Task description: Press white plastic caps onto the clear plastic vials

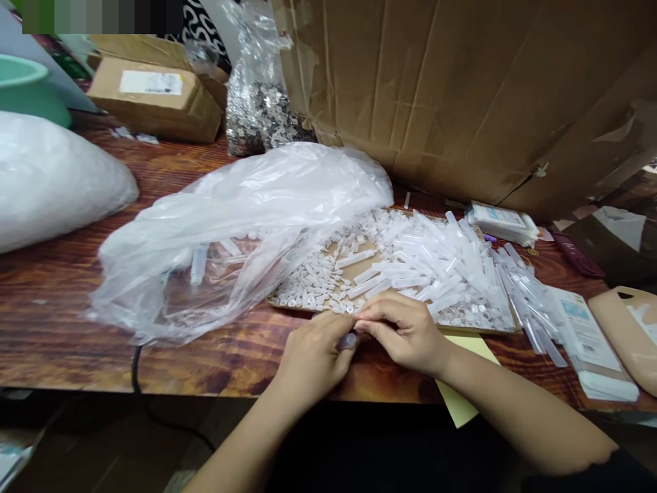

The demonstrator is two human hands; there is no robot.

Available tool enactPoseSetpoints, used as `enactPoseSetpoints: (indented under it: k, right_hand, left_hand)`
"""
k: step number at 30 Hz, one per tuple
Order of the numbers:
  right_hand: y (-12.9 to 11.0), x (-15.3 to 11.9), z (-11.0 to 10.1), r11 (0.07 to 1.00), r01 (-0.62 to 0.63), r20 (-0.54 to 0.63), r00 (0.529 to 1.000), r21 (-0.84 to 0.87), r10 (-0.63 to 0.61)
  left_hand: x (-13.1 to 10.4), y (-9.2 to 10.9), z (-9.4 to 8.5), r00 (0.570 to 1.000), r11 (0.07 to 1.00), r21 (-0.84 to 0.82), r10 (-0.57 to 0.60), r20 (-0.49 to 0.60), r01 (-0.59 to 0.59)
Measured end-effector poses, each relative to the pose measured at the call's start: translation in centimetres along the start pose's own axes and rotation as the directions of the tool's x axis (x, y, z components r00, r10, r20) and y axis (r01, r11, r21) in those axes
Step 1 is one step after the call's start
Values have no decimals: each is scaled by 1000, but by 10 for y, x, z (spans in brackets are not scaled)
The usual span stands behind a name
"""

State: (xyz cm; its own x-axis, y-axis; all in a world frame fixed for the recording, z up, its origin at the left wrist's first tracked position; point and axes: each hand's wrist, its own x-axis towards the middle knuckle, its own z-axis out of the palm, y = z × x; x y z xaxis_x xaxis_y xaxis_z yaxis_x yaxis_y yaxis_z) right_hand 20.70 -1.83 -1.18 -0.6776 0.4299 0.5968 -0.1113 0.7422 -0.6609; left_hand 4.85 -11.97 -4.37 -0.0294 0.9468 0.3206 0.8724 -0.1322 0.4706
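Holding a clear tube within the curled fingers of the left hand, at seven o'clock from the cardboard tray. Pinching thumb and forefinger of the right hand closed at the left's three o'clock; cannot tell on what.

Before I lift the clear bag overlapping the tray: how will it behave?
Probably floppy: the clear bag lies in loose folds. Perhaps slippery, since its film looks glossy. It might drag some small white pieces along, as its edge overlaps the tray.
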Motion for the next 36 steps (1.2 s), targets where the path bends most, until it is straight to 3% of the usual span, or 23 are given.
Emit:
enactPoseSetpoints:
  k: [4,7,9,10,12,13,15,17,20,24,28,32,36]
  right_hand:
    - [1,-6,6,1000,5,-50,999,-14,-6]
    - [-2,-5,-1,998,-36,-28,999,-55,35]
    - [-3,7,-13,997,-80,149,985,-22,82]
    - [-3,18,-21,993,-118,270,956,8,111]
    - [4,47,-35,978,-209,491,854,21,172]
    - [10,64,-40,973,-222,474,852,-59,223]
    - [29,97,-42,910,-135,371,882,-391,290]
    - [53,124,-36,742,10,435,815,-671,382]
    - [84,145,-20,684,69,496,741,-726,452]
    - [102,146,-7,669,84,505,726,-739,467]
    - [92,141,-13,654,76,476,749,-753,461]
    - [58,133,-35,671,73,466,774,-737,428]
    - [5,111,-61,864,183,581,801,-469,145]
  left_hand:
    - [1,-2,0,1000,1000,-10,18,1,-18]
    - [2,-3,-1,999,999,-28,41,-10,-42]
    - [2,-3,0,998,997,-44,62,-12,-62]
    - [2,-4,0,997,996,-53,75,-20,-76]
    - [2,-5,2,993,991,-70,108,-53,-112]
    - [2,-6,2,989,988,-78,126,-73,-132]
    - [1,-8,4,980,980,-92,166,-106,-176]
    - [1,-9,4,972,971,-106,204,-115,-216]
    - [0,-11,4,969,963,-131,222,-111,-236]
    - [-2,-12,3,976,967,-147,194,-102,-208]
    - [-3,-10,2,984,980,-112,153,-87,-162]
    - [-1,-8,2,990,989,-63,133,-47,-136]
    - [1,-6,1,996,995,-48,91,14,-90]
